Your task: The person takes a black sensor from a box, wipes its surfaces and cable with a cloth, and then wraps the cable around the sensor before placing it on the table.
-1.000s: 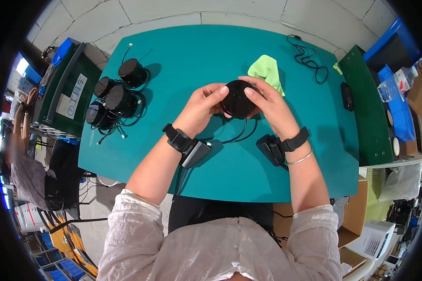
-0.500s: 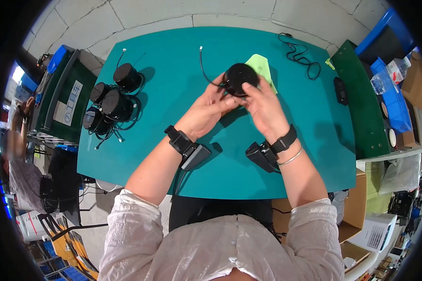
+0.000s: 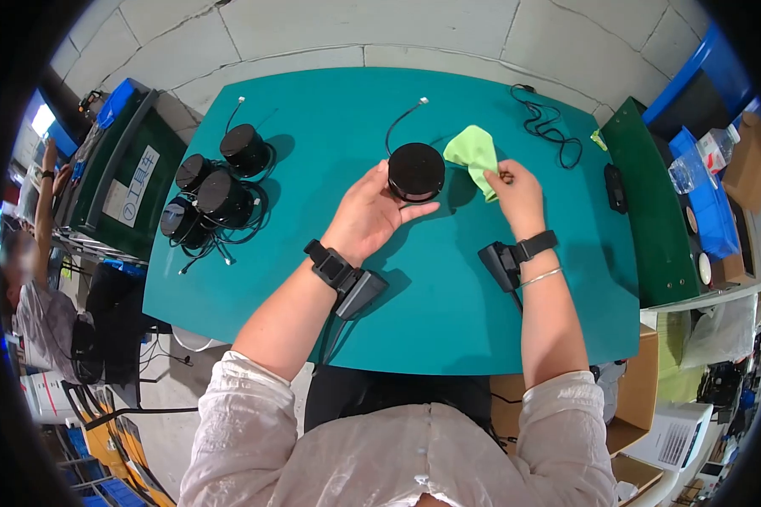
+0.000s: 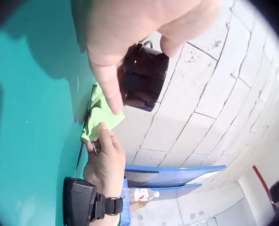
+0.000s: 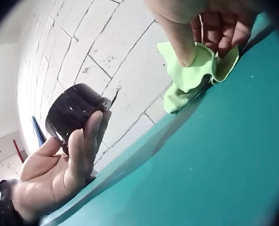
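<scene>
My left hand (image 3: 365, 218) holds a glossy black round device (image 3: 416, 171) above the table, with fingers around its side in the right wrist view. A thin black cable with a white plug (image 3: 424, 100) runs from behind the device. To the right, my right hand (image 3: 520, 201) pinches the near edge of a light green cloth (image 3: 472, 150) between thumb and fingers. In the right wrist view the cloth (image 5: 188, 73) hangs in folds below the thumb, partly lifted from the green surface.
Several similar black devices (image 3: 223, 196) with coiled cables stand at the left of the green table (image 3: 431, 321). A black cable (image 3: 550, 127) and a small black object (image 3: 615, 188) lie at the right, beside a green panel (image 3: 647, 211) and blue bins (image 3: 710, 203).
Both hands held the device earlier. My right hand has let go, moved right and taken hold of the cloth. The device was turned over, and its cable now points away from me.
</scene>
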